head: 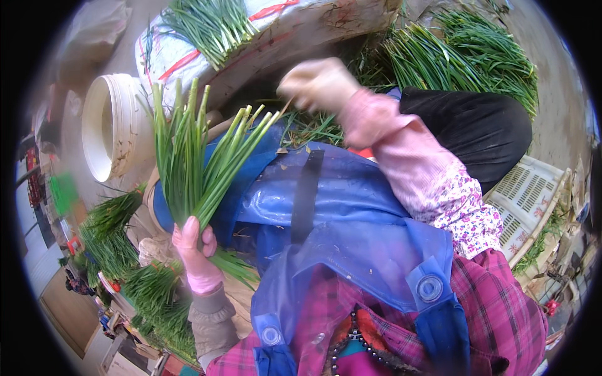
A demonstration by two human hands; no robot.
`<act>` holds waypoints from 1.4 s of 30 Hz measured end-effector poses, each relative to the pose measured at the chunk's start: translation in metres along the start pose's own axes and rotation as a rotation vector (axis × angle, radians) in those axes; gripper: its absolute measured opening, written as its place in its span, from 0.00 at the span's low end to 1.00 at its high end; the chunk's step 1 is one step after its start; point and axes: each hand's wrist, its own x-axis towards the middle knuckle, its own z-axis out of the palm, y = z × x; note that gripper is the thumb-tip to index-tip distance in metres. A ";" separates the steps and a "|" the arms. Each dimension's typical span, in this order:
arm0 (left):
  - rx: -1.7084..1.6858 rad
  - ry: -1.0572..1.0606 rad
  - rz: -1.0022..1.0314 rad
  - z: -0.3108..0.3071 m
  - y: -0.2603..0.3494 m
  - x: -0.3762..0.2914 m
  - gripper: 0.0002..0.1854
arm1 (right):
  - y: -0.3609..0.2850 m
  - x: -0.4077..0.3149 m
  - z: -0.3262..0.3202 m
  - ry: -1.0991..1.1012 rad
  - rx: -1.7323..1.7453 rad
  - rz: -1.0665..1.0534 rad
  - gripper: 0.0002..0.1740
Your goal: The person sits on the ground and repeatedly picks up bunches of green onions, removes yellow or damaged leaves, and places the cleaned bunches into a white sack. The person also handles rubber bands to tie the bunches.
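Observation:
My left hand (194, 242) is closed around a bunch of green leafy stalks, likely garlic chives (188, 174), with the pale cut ends pointing up and spread into two clumps. Blurred by motion, my right hand (320, 84) is raised to the right of those ends, its fingers curled; whether it holds anything cannot be told. A thin brownish strand shows just below its fingers. Beneath it, loose green trimmings (315, 129) lie beside the blue plastic apron (329, 197) over my lap.
A white plastic bucket (122, 127) lies tipped at left. More stalks rest on a white wrapped bundle (164, 56) and in a large heap (451, 61) at upper right. Tied bunches (155, 291) stand at lower left. A white slatted basket (526, 202) is at right.

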 end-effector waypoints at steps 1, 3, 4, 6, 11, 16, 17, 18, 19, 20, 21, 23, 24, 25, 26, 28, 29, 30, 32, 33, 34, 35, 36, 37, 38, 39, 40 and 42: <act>-0.002 0.001 -0.003 -0.001 -0.002 0.001 0.09 | -0.001 0.005 -0.022 0.112 0.007 0.018 0.12; -0.004 0.013 -0.019 -0.003 -0.003 0.004 0.08 | -0.001 0.010 -0.063 0.027 0.066 -0.055 0.10; -0.015 0.007 -0.021 -0.004 -0.004 0.005 0.08 | 0.001 0.012 -0.079 -0.125 0.172 -0.164 0.09; -0.026 0.014 -0.017 -0.004 -0.005 0.006 0.08 | 0.012 0.018 -0.092 -0.453 0.491 -0.182 0.13; -0.007 0.020 -0.020 -0.004 -0.002 0.006 0.09 | 0.045 0.031 -0.039 -0.150 -0.950 -0.267 0.34; 0.015 -0.066 -0.013 -0.002 0.000 0.005 0.10 | 0.041 0.022 0.033 -0.564 0.061 -0.185 0.25; 0.008 -0.065 -0.007 -0.001 0.001 0.005 0.10 | 0.039 0.020 0.043 -0.582 0.207 -0.138 0.20; -0.057 -0.059 -0.027 -0.002 0.001 0.005 0.10 | 0.036 0.020 0.045 -0.486 0.189 -0.169 0.14; -0.026 -0.046 -0.039 -0.003 0.000 0.005 0.10 | 0.032 0.020 0.043 -0.438 0.111 -0.184 0.13; 0.005 -0.038 -0.055 -0.004 0.000 0.006 0.10 | 0.028 0.021 0.034 -0.261 -0.098 -0.259 0.11; 0.036 -0.034 -0.070 -0.005 0.000 0.008 0.09 | 0.023 0.024 0.021 -0.103 -0.281 -0.352 0.09; 0.000 -0.085 -0.092 -0.008 0.000 0.011 0.06 | 0.009 0.025 -0.028 0.113 -0.051 -0.049 0.08; -0.017 -0.088 -0.098 -0.011 0.000 0.011 0.05 | 0.003 0.024 -0.051 0.027 0.033 -0.155 0.09; -0.026 -0.092 -0.115 -0.013 0.000 0.012 0.05 | -0.002 0.021 -0.072 -0.049 0.067 -0.110 0.11; -0.050 -0.130 -0.116 -0.014 0.001 0.012 0.04 | -0.005 0.020 -0.086 -0.317 0.232 -0.325 0.13; -0.057 -0.144 -0.125 -0.016 0.002 0.013 0.04 | -0.001 0.018 -0.094 -0.806 0.660 -0.627 0.18; -0.061 -0.155 -0.135 -0.017 0.002 0.012 0.04 | 0.001 0.018 -0.091 -0.643 0.559 -0.385 0.17; -0.037 -0.146 -0.131 -0.016 0.002 0.012 0.04 | 0.007 0.021 -0.080 -0.444 -0.377 -0.166 0.17; 0.018 -0.136 -0.127 -0.014 0.003 0.011 0.04 | 0.017 0.024 -0.054 0.165 -1.622 -0.563 0.20; 0.039 -0.119 -0.120 -0.012 0.003 0.011 0.04 | 0.014 0.038 -0.039 0.008 -0.740 -0.729 0.20; 0.083 -0.086 -0.112 -0.011 0.002 0.010 0.05 | 0.014 0.038 -0.027 0.011 -0.519 -0.824 0.19; 0.106 -0.087 -0.109 -0.011 0.002 0.008 0.06 | 0.007 0.049 -0.008 0.012 -0.523 -1.028 0.18; 0.131 -0.098 -0.094 -0.010 0.002 0.008 0.07 | 0.005 0.044 0.011 0.050 -0.640 -1.085 0.20; 0.141 -0.116 -0.064 -0.009 0.001 0.010 0.08 | 0.001 0.040 0.033 -0.003 -0.581 -1.006 0.18; 0.115 -0.126 -0.110 -0.010 0.001 0.011 0.10 | -0.002 0.036 0.049 -0.036 -0.677 -0.907 0.17; 0.120 -0.100 -0.100 -0.012 -0.001 0.011 0.11 | -0.008 0.033 0.060 -0.110 -0.723 -0.852 0.15; 0.170 -0.107 -0.085 -0.014 -0.002 0.011 0.10 | -0.015 0.033 0.061 -0.131 -0.533 -0.849 0.14; 0.165 -0.126 -0.059 -0.020 -0.005 0.011 0.10 | -0.026 0.030 0.050 -0.289 0.064 -0.651 0.13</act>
